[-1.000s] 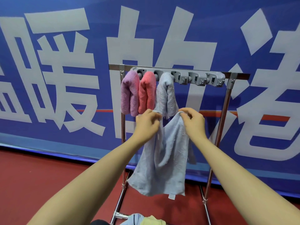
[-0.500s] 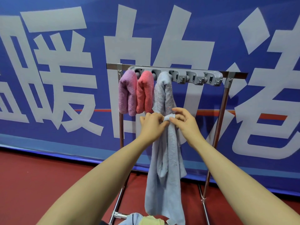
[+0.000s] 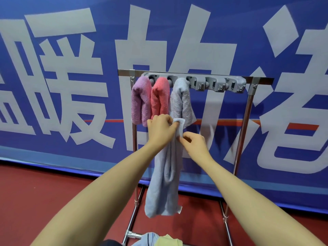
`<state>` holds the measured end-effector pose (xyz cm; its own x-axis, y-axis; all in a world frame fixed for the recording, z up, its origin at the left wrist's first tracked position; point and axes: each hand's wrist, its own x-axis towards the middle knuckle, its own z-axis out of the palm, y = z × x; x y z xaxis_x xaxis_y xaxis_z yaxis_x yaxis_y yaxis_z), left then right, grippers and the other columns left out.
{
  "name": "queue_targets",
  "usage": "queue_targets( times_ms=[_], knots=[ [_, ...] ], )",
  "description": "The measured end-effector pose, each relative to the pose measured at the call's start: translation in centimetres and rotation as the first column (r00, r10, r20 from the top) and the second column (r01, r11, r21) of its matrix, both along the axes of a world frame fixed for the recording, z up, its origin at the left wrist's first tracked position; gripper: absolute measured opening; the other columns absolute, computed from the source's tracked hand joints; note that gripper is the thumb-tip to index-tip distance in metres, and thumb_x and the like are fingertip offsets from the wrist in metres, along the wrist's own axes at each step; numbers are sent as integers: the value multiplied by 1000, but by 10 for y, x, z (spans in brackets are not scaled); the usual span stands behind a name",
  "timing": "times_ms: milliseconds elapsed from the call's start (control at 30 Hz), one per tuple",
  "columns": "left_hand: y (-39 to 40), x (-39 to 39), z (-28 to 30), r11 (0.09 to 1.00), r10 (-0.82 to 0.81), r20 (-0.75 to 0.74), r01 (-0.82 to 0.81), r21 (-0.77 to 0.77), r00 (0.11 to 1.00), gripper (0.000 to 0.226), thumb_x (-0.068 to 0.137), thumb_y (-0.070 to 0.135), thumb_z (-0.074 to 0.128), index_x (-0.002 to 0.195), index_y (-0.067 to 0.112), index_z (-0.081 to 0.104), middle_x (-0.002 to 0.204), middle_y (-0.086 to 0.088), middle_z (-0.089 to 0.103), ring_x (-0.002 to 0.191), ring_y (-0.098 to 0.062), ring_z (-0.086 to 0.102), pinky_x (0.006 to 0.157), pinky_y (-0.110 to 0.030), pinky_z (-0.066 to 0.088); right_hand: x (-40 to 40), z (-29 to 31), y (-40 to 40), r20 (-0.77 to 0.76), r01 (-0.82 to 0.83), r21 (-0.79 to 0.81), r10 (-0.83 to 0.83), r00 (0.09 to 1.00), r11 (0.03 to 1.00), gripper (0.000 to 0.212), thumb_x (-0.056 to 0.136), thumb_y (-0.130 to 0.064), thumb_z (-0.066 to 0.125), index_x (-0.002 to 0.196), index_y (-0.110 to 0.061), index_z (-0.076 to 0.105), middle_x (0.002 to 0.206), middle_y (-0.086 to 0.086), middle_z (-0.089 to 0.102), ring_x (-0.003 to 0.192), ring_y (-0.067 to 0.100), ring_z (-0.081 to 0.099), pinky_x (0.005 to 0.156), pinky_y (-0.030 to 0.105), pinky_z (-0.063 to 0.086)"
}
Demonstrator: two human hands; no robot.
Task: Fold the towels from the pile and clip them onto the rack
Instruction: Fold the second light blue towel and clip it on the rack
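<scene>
Head view, three clipped towels point(image 3: 159, 100), two hands point(image 3: 161, 129) gripping one

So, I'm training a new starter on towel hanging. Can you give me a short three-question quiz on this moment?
1. True or false: three towels already hang from the clip bar.
2. Which hand grips the top of the light blue towel? A) left hand B) right hand C) neither
3. Fill in: the pink towel hangs between the purple towel and the ___ towel.

Key: 1 true; 2 A; 3 grey.
</scene>
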<state>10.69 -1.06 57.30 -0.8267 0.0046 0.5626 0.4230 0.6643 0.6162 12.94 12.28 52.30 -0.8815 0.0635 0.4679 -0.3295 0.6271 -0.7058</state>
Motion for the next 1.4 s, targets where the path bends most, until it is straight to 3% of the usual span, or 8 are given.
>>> queue_targets(
  times_ms=[167,333,467,733,900,1033,1267,1400],
  knots=[
    [-17,-8,0,998,48,-11,-48,-40,999,18,84,29,60,68,20,58,85,-1,66,86,-22,57,83,-35,37,-1,9,-2,-116,123,198,-101,988,972,32,95,-30,48,65,-20,46,53,-7,44,69,31,49,67,34,34],
    [-41,-14,-3,998,55,-26,-55,-25,998,18,86,14,55,90,16,73,99,-3,69,93,-23,61,85,-39,48,-4,26,1,-78,164,-123,-175,982,979,34,94,-24,49,65,-7,48,58,5,50,63,21,44,71,40,41],
    [-57,-12,-1,985,94,-21,-89,150,995,22,90,11,52,102,10,69,104,-6,69,99,-23,62,86,-32,49,-2,42,5,-74,270,-378,-319,945,886,31,95,-16,49,79,8,59,75,11,59,66,14,48,54,16,36],
    [-67,-13,9,903,176,106,-203,378,979,38,88,-4,35,93,11,70,102,-6,69,80,-13,56,68,-23,41,-17,56,33,-8,354,-559,-432,902,750,32,89,0,41,62,-17,35,63,-2,37,67,17,36,59,29,30],
    [-71,-17,11,901,223,134,-257,349,965,35,87,4,41,107,10,69,110,-8,67,91,-16,59,81,-26,45,-15,59,48,11,347,-489,-392,920,800,40,84,5,40,121,-5,52,115,7,54,102,23,53,83,31,44],
    [-73,-18,9,945,248,119,-267,187,961,40,83,4,48,120,8,61,120,-15,56,112,-31,53,102,-42,39,-13,58,64,-55,471,-404,-535,843,784,22,89,0,45,106,4,59,114,21,54,100,34,54,76,31,42],
    [-71,-16,9,955,286,195,-295,18,938,31,89,0,32,112,1,53,123,-20,39,106,-46,43,83,-39,34,-8,59,64,-27,470,-476,-547,837,743,15,94,-12,45,101,-3,56,108,16,59,102,30,54,74,31,41],
    [-76,-20,10,965,261,161,-259,-35,952,31,88,-4,32,109,0,55,119,-21,39,105,-44,44,90,-43,35,-5,61,63,-28,405,-612,-530,847,679,24,93,-4,48,117,-9,47,110,10,50,96,19,48,64,18,36]
  ],
)
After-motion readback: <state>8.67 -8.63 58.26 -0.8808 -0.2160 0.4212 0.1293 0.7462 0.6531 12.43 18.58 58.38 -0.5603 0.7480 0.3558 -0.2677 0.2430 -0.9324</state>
